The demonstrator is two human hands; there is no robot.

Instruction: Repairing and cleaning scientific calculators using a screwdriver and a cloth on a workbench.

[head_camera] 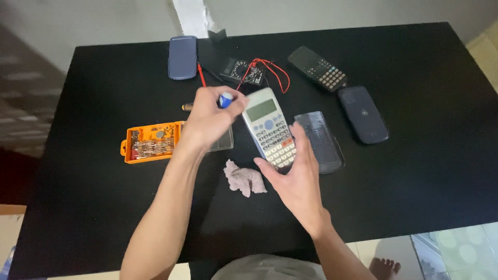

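Observation:
My left hand (210, 118) is closed around a small blue-handled screwdriver (225, 99), held above the black table (415, 171). Just to its right lies a silver-grey calculator (268, 127), face up. My right hand (295, 179) hovers with fingers spread over the calculator's lower end, its fingertips at the keys; I cannot tell whether they touch. A crumpled pinkish cloth (244, 178) lies in front of the calculator, between my two arms.
An orange screwdriver-bit case (150, 142) lies open at the left. A clear calculator cover (321, 140), a dark cover (363, 114) and a black calculator (317, 68) lie to the right. A blue case (182, 57) and a multimeter with red leads (249, 71) sit at the back.

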